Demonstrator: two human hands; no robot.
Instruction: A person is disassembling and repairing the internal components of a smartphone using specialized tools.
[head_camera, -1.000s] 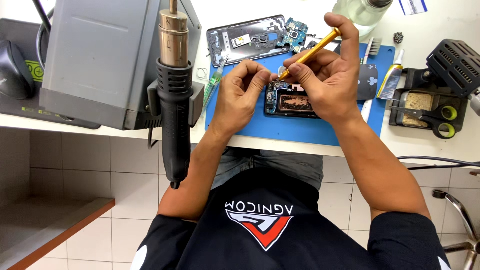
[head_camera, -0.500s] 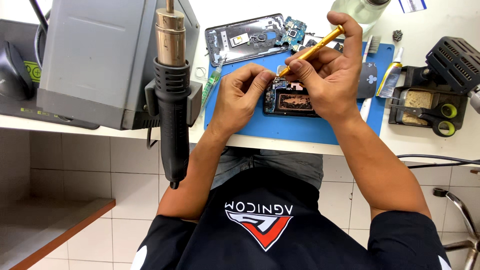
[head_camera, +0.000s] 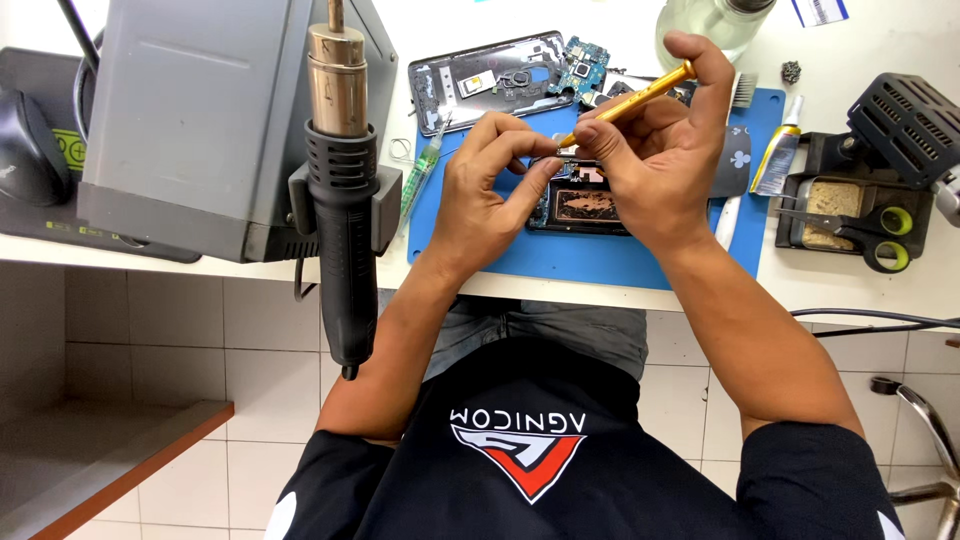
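An opened phone body (head_camera: 585, 208) with a copper-coloured inside lies on a blue work mat (head_camera: 600, 258). My right hand (head_camera: 665, 150) holds a yellow-handled screwdriver (head_camera: 630, 102), its tip pointing down-left at the phone's top end. My left hand (head_camera: 490, 185) is beside it, thumb and fingers pinched near the screwdriver tip; whether a small part sits between them cannot be seen. Both hands hide much of the phone.
A phone back frame (head_camera: 490, 80) and a small circuit board (head_camera: 583, 62) lie at the mat's far edge. A grey hot-air station (head_camera: 210, 120) with its black handle (head_camera: 345, 230) stands left. A soldering stand (head_camera: 850, 205), glue tube (head_camera: 778, 160) and glass bottle (head_camera: 710, 20) sit right.
Both hands have stayed over the phone; the screwdriver has shifted only slightly and the left fingers have closed in nearer its tip.
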